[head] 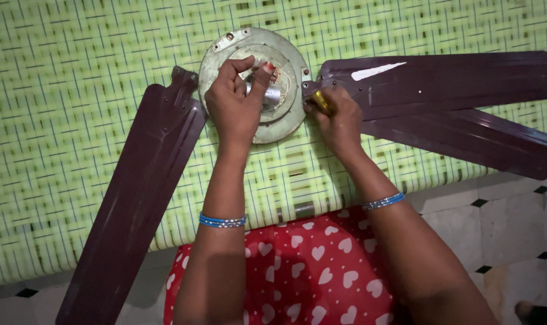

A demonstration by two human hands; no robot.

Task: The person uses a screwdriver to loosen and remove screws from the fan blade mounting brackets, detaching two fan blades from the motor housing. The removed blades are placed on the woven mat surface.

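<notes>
A ceiling fan lies on a green woven cot. Its round grey motor hub (231, 51) faces up, with dark maroon blades spreading out: one blade (135, 198) to the lower left and two blades (454, 78) to the right. My left hand (237, 102) rests on the hub, with thumb and fingers pinched around the short metal shaft (272, 93) at its centre. At the hub's right edge, my right hand (339, 117) grips a yellow-handled tool (320, 101) where a blade bracket joins the hub. The tool's tip is hidden by my fingers.
The green woven cot surface (74, 90) fills most of the view, its front edge (297, 210) near my lap. My red cloth with white hearts (309, 265) is below. White floor tiles with small black squares (502, 222) lie at the right.
</notes>
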